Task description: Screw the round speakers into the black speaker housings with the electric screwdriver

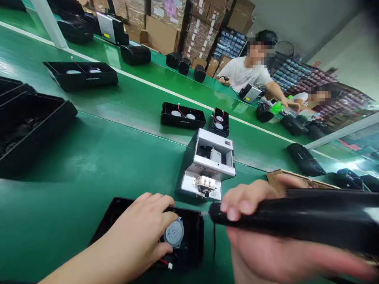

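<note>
The person's left hand (136,232) lies spread over a black rectangular plastic housing (192,246), its fingers and thumb straddling a round silver metal disc (174,232) seated inside, apparently pinning the housing steady on the belt. The right hand (260,232) is closed around a black cylindrical electric screwdriver (296,217), held level so that its thin metal bit (204,213) sits just beside the housing's upper edge, while a black cord (214,240) drops from it. A red wire ending in a white connector (169,266) emerges at the housing's lower edge. An open white sheet-metal unit (207,165), perhaps a screw feeder, stands within easy reach. More black housings (182,115) sit along a glossy green conveyor belt (89,213). Beyond, a co-worker in a white T-shirt (245,73) handles a bright green item (278,107), with stacked cardboard cartons (166,23) behind.
</note>
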{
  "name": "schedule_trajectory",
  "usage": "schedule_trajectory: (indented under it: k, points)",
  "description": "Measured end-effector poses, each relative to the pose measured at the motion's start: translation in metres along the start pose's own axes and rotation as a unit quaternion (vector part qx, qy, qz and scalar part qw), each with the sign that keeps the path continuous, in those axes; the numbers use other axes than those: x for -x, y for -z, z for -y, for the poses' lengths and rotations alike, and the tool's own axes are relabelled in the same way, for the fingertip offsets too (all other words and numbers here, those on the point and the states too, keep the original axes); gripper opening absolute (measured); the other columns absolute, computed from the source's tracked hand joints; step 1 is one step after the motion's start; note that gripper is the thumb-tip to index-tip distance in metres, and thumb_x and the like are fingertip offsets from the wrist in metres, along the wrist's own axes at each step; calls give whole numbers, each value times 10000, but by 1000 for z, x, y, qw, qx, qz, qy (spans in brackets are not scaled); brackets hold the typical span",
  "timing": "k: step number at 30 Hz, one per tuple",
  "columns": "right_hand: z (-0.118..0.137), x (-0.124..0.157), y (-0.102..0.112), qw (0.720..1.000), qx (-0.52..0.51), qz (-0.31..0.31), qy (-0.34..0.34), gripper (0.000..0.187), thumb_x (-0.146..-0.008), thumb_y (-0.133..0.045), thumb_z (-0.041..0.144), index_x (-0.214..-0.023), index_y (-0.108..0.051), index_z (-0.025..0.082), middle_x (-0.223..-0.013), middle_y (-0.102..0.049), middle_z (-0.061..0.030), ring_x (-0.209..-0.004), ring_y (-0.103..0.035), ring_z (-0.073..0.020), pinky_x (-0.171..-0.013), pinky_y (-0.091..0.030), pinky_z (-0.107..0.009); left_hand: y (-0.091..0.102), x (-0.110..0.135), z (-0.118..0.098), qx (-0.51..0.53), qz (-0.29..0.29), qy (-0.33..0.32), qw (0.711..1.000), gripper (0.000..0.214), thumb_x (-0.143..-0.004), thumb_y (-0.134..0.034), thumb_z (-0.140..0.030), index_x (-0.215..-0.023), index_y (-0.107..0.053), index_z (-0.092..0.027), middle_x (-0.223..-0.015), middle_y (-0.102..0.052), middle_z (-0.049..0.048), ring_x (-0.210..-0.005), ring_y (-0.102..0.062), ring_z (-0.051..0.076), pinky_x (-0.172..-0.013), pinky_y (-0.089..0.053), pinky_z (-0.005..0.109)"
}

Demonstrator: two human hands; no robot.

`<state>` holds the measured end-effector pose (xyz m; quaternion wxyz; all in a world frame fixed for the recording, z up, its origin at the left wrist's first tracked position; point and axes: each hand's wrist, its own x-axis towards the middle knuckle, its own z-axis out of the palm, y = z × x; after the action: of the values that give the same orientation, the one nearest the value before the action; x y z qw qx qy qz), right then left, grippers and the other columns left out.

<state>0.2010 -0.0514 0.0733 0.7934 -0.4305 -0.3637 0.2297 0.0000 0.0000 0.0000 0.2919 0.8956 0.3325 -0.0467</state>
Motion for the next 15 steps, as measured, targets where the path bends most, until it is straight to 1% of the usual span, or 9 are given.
schedule_trajectory:
  k: [2, 4, 6, 7, 9, 11, 13, 15]
  points:
    - [2, -19, -3, 999, 14, 13, 40, 632, -835, -837, 877, -1051, -739, 292, -565, -713, 76, -420, -567, -185, -471, -540, -341, 0, -1, 0, 3, 1, 5, 1000, 432, -859, -980, -216, -1264, -858, -301, -1452, -739, 71, -1309, -684, 374, -1132, -541, 619]
    - [-1, -31, -5, 997, 24, 28, 67, 616, -823, -857, 867, -976, -743, 281, -563, -715, 70, -422, -590, -188, -472, -535, -348, -1, -2, 1, 9, 1, 7, 1000, 442, -849, -985, -213, -1263, -861, -308, -1439, -745, 72, -1289, -693, 377, -1119, -546, 621]
    - [-10, -34, -6, 995, 30, 42, 80, 630, -838, -827, 886, -879, -739, 263, -547, -702, 65, -390, -594, -191, -428, -506, -354, -1, -2, 1, 19, 2, 10, 1000, 446, -840, -984, -204, -1256, -860, -308, -1431, -745, 74, -1281, -697, 379, -1123, -543, 625]
    - [-15, -33, -5, 995, 29, 53, 85, 635, -866, -793, 895, -885, -752, 261, -552, -702, 63, -384, -592, -188, -421, -500, -353, -1, -2, 1, 24, 2, 9, 1000, 447, -840, -981, -201, -1258, -859, -306, -1430, -744, 76, -1283, -696, 379, -1130, -538, 626]
    - [-26, -28, -2, 992, 28, 90, 84, 614, -905, -764, 883, -979, -792, 274, -597, -728, 53, -414, -603, -189, -442, -503, -352, 0, -2, 0, 29, 0, 5, 1000, 447, -842, -978, -199, -1261, -856, -297, -1431, -745, 83, -1291, -694, 381, -1138, -532, 628]
    - [-32, -22, 2, 988, 35, 131, 75, 556, -911, -809, 829, -1105, -811, 308, -666, -761, 45, -471, -621, -199, -485, -510, -357, 1, -2, 0, 31, -3, 2, 1000, 453, -834, -984, -198, -1258, -857, -295, -1430, -750, 83, -1285, -694, 382, -1124, -536, 624]
    - [-32, -20, 7, 984, 43, 161, 63, 582, -920, -790, 840, -1195, -805, 328, -702, -765, 43, -502, -621, -200, -519, -516, -361, 2, -3, 0, 31, -4, 2, 1000, 457, -829, -986, -196, -1255, -860, -302, -1428, -752, 78, -1278, -695, 379, -1111, -540, 616]
    - [-26, -21, 10, 982, 51, 176, 50, 654, -953, -701, 884, -1252, -782, 308, -703, -737, 43, -511, -612, -186, -541, -541, -358, 2, -3, 0, 28, -5, 4, 1000, 444, -836, -980, -199, -1252, -864, -303, -1424, -753, 74, -1270, -696, 372, -1114, -539, 609]
